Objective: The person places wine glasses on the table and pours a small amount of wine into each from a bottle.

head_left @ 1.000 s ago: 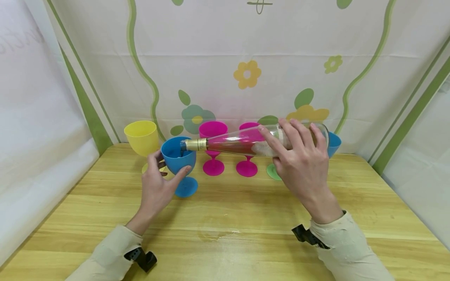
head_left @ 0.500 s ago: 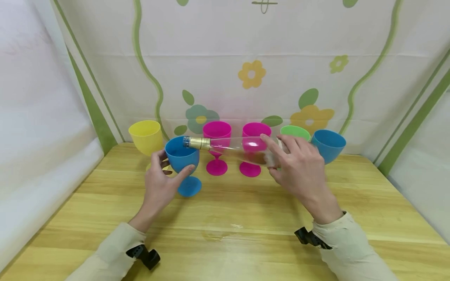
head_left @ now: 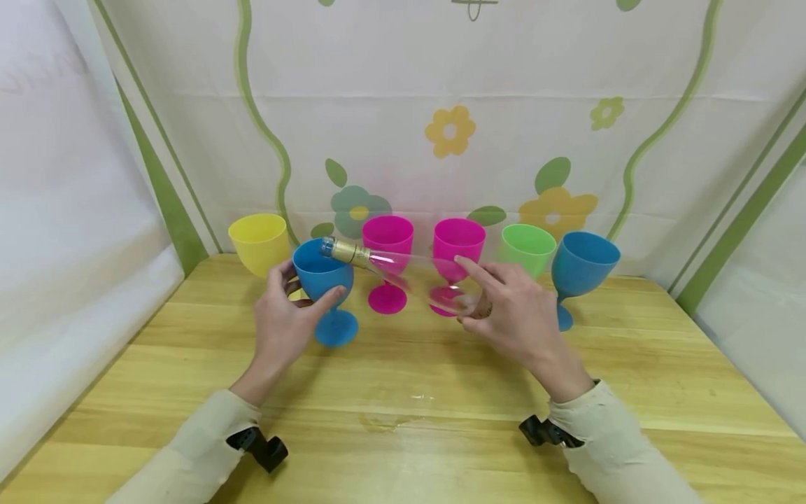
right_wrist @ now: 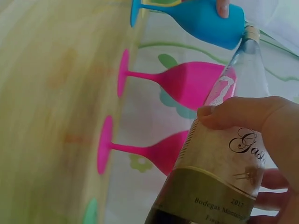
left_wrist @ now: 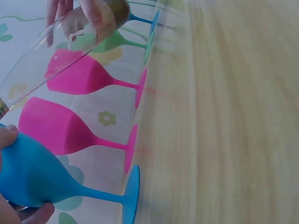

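The right hand (head_left: 513,318) grips a clear glass bottle (head_left: 403,269), fingers and thumb curled round its labelled body. Against a second ago, the bottle's base has dropped from level with the goblet rims to low near the wooden table (head_left: 403,392), so the neck now slopes upward. Its gold-foiled mouth (head_left: 343,250) sits just above the rim of the blue goblet (head_left: 322,276), at the far side of the left hand (head_left: 286,325). The red liquid seen earlier in the body no longer shows; the glass looks clear, suggesting pouring has ended and the bottle is being righted.

The left hand pinches the blue goblet's bowl between thumb and fingers, unchanged. Beyond the right hand's fingertips stand two pink goblets (head_left: 387,241), a green goblet (head_left: 527,246) and a second blue goblet (head_left: 582,262); a yellow goblet (head_left: 259,241) stands beyond the left hand.
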Motion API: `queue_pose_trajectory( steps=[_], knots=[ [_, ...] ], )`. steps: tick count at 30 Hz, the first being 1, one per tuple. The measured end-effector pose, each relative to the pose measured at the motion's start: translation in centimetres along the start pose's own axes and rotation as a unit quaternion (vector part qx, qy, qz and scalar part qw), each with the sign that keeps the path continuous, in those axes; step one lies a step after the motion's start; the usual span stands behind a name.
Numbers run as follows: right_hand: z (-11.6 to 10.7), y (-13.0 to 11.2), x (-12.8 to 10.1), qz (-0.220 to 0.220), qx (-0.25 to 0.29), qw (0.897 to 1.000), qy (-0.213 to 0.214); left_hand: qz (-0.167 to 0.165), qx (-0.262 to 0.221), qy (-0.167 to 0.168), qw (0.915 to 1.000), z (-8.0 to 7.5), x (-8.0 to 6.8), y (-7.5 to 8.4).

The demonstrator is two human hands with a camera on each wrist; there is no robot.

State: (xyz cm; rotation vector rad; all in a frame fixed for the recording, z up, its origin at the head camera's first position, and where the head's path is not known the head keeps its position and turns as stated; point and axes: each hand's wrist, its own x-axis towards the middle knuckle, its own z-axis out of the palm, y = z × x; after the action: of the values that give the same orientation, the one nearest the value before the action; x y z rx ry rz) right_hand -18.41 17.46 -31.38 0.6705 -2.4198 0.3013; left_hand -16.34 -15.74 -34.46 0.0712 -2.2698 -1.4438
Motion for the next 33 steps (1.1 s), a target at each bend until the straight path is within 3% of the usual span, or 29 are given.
queue_pose_trajectory(
  steps=[7,11,14,18,22,24,27,33],
  knots=[
    [0.7,-0.1,-0.1,0.036,0.063,0.997,-0.006,-0.011,0.009,0.010,0.9999,0.0,1.0,0.0],
    [0.8,0.0,-0.2,0.068,0.117,0.991,-0.018,-0.012,0.015,0.010,0.9998,0.4,1.7,-0.1],
    [0.9,0.1,-0.3,0.094,0.178,0.979,-0.037,-0.014,0.017,0.009,0.9997,0.7,2.2,-0.2],
    [1.0,0.3,-0.5,0.140,0.254,0.955,-0.069,-0.021,0.019,0.009,0.9995,1.1,3.0,-0.3],
    [1.5,0.2,-0.6,0.172,0.301,0.934,-0.088,-0.035,0.022,0.015,0.9990,1.4,3.8,-0.3],
    [1.9,0.2,-0.6,0.177,0.314,0.929,-0.090,-0.038,0.022,0.017,0.9989,1.5,4.2,-0.4],
    [2.2,0.0,-0.6,0.179,0.323,0.925,-0.088,-0.037,0.020,0.019,0.9989,1.8,4.6,-0.4],
    [2.4,-0.5,-0.7,0.166,0.327,0.927,-0.077,-0.037,0.023,0.020,0.9988,2.6,5.4,-0.5]
  ],
)
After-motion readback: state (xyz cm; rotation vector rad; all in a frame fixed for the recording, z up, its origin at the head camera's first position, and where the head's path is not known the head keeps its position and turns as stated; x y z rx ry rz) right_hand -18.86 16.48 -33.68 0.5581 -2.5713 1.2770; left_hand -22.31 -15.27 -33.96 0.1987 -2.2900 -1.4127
